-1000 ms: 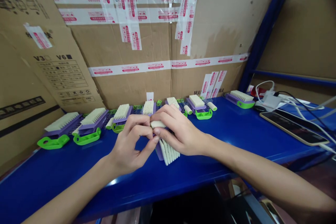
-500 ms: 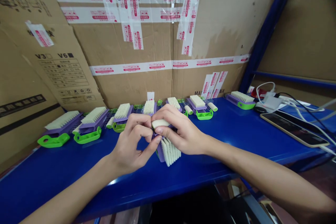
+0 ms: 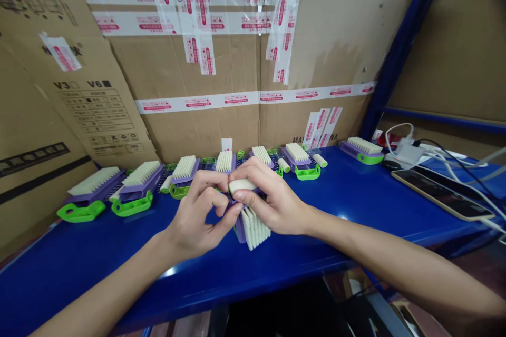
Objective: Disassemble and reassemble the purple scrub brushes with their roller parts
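Note:
Both my hands meet over the middle of the blue shelf (image 3: 348, 200). My right hand (image 3: 272, 200) is closed round a purple brush with cream bristles (image 3: 255, 227), its bristles pointing down toward me. A small cream roller (image 3: 240, 186) is pinched at the brush's top between the right thumb and fingers. My left hand (image 3: 197, 216) is closed too, its fingertips pressing on the same end of the brush, next to the roller. Part of the brush body is hidden by the fingers.
A row of several purple brushes with green handles (image 3: 132, 189) lines the back of the shelf, with loose cream rollers (image 3: 319, 160) among them. Taped cardboard boxes (image 3: 221, 63) stand behind. A phone (image 3: 443, 194), a charger (image 3: 407, 151) and white cables lie at the right.
The hands have barely shifted. The brush has tilted slightly in the grip, and the fingers have adjusted round the roller.

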{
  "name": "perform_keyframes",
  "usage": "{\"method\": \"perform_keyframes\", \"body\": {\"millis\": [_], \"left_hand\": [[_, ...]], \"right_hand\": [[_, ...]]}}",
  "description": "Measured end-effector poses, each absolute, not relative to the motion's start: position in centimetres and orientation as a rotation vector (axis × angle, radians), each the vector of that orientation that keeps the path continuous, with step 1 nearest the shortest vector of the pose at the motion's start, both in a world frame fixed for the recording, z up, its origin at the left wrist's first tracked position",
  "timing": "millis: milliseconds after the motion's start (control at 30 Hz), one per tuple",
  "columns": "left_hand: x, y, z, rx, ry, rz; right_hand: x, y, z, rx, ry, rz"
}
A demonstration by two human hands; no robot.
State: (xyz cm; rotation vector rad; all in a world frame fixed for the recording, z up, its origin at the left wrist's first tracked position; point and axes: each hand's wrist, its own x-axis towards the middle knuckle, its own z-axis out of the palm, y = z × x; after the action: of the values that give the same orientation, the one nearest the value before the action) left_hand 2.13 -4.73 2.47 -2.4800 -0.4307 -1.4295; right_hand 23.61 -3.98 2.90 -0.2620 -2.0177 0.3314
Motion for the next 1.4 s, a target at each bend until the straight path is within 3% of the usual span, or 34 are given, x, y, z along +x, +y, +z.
{"method": "perform_keyframes", "body": {"millis": [1400], "left_hand": [[1.3,-4.6,3.8,-2.589,-0.517,-1.294]], "right_hand": [[24.6,-3.3,4.3,-0.325,-2.160,0.326]]}}
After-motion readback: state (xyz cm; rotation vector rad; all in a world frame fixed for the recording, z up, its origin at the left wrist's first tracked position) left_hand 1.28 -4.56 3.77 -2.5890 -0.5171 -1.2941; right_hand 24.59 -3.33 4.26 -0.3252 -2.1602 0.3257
